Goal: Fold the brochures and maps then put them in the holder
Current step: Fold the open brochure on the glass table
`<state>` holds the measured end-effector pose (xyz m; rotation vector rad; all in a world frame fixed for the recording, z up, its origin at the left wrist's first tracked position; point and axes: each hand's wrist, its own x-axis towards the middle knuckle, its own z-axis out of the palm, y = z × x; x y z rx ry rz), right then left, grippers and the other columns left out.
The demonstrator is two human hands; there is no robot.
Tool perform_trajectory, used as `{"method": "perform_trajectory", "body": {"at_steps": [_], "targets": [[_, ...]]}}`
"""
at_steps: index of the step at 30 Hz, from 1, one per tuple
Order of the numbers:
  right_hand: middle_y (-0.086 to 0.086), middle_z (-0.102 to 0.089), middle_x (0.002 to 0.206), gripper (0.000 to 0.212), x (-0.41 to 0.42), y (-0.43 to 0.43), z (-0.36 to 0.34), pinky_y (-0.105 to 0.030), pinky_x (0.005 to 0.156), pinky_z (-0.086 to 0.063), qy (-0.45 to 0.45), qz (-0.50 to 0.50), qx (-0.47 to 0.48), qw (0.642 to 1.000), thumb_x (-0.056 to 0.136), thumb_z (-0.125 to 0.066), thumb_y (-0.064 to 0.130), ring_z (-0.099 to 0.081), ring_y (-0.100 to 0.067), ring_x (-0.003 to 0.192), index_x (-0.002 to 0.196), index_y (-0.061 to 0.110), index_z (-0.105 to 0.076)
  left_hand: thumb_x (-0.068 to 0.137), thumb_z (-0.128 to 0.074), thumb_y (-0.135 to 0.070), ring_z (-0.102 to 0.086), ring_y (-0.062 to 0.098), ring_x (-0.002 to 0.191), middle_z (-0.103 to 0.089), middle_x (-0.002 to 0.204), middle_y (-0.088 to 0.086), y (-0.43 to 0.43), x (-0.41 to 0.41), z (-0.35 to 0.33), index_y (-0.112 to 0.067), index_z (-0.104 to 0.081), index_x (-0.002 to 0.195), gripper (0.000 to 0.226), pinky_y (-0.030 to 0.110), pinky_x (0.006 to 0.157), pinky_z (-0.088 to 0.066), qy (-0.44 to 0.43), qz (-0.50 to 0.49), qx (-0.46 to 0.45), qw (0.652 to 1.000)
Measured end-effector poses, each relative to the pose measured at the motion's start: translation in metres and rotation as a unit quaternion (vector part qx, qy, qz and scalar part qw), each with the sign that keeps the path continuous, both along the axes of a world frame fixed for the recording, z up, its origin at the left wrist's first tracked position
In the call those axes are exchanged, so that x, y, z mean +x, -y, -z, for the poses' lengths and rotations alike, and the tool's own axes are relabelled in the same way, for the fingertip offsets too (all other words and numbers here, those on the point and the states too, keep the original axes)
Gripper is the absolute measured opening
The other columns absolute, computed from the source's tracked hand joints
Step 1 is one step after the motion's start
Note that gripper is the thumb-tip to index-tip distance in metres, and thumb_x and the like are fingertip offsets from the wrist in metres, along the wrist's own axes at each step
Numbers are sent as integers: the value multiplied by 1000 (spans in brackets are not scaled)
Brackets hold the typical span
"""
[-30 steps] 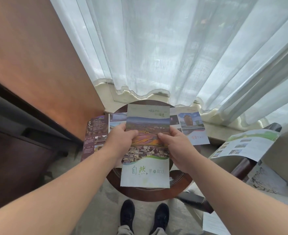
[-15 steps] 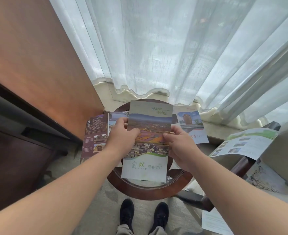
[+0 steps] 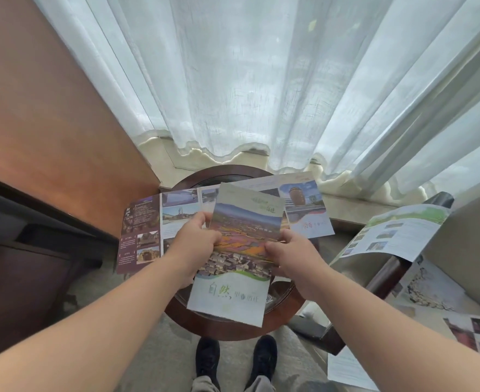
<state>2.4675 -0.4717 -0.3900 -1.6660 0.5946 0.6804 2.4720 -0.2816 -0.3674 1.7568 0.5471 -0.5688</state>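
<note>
I hold a folded brochure [image 3: 241, 247] with a landscape photo and green writing above a round wooden table [image 3: 234, 328]. My left hand [image 3: 195, 244] grips its left edge and my right hand [image 3: 292, 257] grips its right edge, thumbs on the front. Beneath it an unfolded brochure [image 3: 159, 224] with a dark purple panel lies spread on the table, and another open sheet with a tower picture [image 3: 306, 207] lies at the back right. No holder is visible.
More open brochures lie on the chair at the right: one over the armrest [image 3: 394, 233], others on the seat [image 3: 442, 295]. A wooden wall panel [image 3: 49, 137] rises at the left, white curtains [image 3: 261, 80] hang behind, and my shoes [image 3: 236, 360] stand below the table.
The brochure in my hands has tilted clockwise, its top moving right and its bottom edge swinging left. Both hands kept their grip on its edges.
</note>
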Motion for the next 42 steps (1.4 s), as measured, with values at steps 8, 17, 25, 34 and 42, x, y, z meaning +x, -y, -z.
{"method": "perform_trajectory", "body": {"at_steps": [8,17,25,34,42], "targets": [[0,-62,99,32,-25,37,50,-34,65,-60,-74,-10,-67,995,94,-58,19,-65,-15,79,123,20,-46,94,-53,-15,-68,23,77,-68,84,1,37,-7,60,-36,-48,104,24,35,62,-51,-20,190,181,965],[2,-63,109,53,-38,52,110,-43,80,-57,-101,4,-143,985,89,-58,22,-65,-20,89,135,31,-32,92,-50,-21,-59,18,73,-63,84,0,79,15,161,-24,-47,107,16,32,56,-44,-1,324,245,914],[-5,-40,127,78,-33,50,141,-36,89,-45,-38,-104,-301,947,86,-63,27,-46,-26,113,149,24,-18,91,-54,-30,-50,23,80,-52,104,3,79,21,190,-20,-40,121,34,35,59,-39,69,388,339,854],[-2,12,162,111,-16,53,168,-43,119,-9,60,-324,-392,859,79,-72,48,10,-27,148,153,22,5,92,-53,-34,-31,25,135,-36,148,6,78,35,196,-17,-35,145,59,40,110,-28,227,476,315,789],[1,26,160,115,-21,61,186,-41,121,-2,65,-362,-417,831,80,-70,47,18,-22,148,152,23,17,100,-11,-54,31,23,145,30,157,8,106,7,239,-11,23,149,73,40,118,20,275,591,328,684]]}}
